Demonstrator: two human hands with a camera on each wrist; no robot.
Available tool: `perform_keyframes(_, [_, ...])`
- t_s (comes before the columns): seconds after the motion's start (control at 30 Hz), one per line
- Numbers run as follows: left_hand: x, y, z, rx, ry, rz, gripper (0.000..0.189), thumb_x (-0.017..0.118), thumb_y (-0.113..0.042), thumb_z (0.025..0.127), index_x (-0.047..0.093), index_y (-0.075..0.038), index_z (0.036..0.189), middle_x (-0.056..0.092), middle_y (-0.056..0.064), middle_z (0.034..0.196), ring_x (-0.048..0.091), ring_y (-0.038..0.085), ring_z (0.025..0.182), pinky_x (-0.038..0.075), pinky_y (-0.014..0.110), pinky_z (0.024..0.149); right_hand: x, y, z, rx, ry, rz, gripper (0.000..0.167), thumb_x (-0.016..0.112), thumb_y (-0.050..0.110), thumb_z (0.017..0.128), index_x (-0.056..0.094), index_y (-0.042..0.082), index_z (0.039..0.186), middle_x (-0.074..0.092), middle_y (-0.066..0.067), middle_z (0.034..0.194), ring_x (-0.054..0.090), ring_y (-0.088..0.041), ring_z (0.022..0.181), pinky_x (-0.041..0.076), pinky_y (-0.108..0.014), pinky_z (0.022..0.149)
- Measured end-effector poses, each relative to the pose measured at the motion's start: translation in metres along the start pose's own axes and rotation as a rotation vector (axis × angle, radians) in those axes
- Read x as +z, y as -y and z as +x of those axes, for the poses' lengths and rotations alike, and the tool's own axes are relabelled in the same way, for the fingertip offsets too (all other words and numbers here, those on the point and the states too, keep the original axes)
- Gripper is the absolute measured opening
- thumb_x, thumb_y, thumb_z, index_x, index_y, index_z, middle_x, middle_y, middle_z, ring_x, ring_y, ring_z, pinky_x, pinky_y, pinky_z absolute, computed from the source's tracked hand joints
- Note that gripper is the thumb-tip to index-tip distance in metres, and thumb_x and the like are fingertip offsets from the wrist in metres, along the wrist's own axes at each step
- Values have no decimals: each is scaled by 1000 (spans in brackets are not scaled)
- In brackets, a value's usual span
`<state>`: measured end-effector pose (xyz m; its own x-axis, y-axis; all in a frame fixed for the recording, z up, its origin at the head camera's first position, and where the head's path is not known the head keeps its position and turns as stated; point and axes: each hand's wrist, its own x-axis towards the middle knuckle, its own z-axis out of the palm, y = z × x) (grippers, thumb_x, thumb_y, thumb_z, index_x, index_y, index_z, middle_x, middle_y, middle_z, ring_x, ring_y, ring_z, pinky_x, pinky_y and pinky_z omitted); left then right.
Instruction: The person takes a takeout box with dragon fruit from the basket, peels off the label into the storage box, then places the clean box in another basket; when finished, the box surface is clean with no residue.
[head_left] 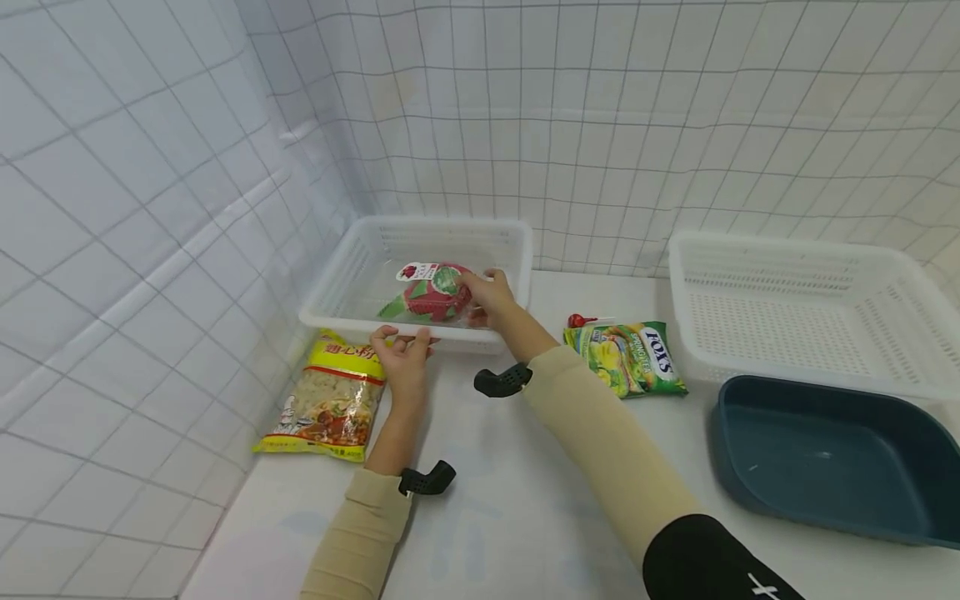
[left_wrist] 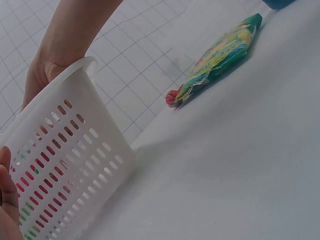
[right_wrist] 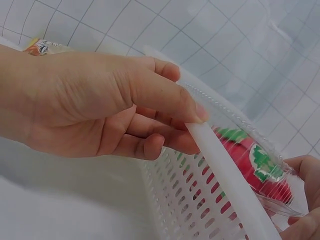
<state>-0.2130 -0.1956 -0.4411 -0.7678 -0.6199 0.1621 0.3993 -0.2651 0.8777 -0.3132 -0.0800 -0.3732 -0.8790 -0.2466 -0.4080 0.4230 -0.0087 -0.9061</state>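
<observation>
My left hand (head_left: 405, 358) pinches the near rim of a white perforated basket (head_left: 330, 322), with the thumb over the rim in the right wrist view. Inside that basket lies a clear plastic package with red and green print (head_left: 431, 302). My right hand (head_left: 491, 298) reaches over the near right side and grips the package's right end. Fingers of that hand show at the right edge of the right wrist view, on the crinkled package (right_wrist: 250, 160). Just left of my left forearm lies a yellow bag of pasta (head_left: 333, 400).
Right of my right forearm lies a green FOX'S candy bag (head_left: 626, 358), with a small red-wrapped lollipop (head_left: 577, 321) behind it. Another white basket (head_left: 795, 383) stands at the right. A dark blue tub (head_left: 825, 450) sits in front of it. Gridded white walls (head_left: 600, 125) border the table.
</observation>
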Motion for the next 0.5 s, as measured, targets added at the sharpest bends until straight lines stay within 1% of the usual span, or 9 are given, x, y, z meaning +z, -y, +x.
perform_keyframes(0.13, [0,1,-1,-6,1,-6,41,62,6,91,30,-14,106,61,6,84,66,11,65,54,21,62,0,-2,1,-17,0,12,78,65,28,89,21,17,153,52,-19,108,51,-17,56,51,-24,48])
perform_keyframes(0.23, [-1,0,-1,-12,2,-8,42,62,6,91,29,-14,107,61,6,84,66,11,65,54,22,63,0,-2,1,-29,-4,16,77,65,27,89,23,17,153,53,-19,109,51,-16,53,51,-25,46])
perform_keyframes(0.37, [0,-1,-1,-18,7,-22,42,62,7,91,29,-14,107,61,6,84,67,12,65,54,22,63,0,-1,0,-42,-1,53,74,65,25,89,26,16,151,55,-17,102,51,-14,46,51,-25,43])
perform_keyframes(0.5, [0,-3,0,-12,19,-29,41,62,7,91,29,-13,106,60,6,82,67,13,65,53,21,61,-1,2,-1,-62,18,90,72,66,23,89,27,16,150,57,-15,96,50,-13,43,50,-24,42])
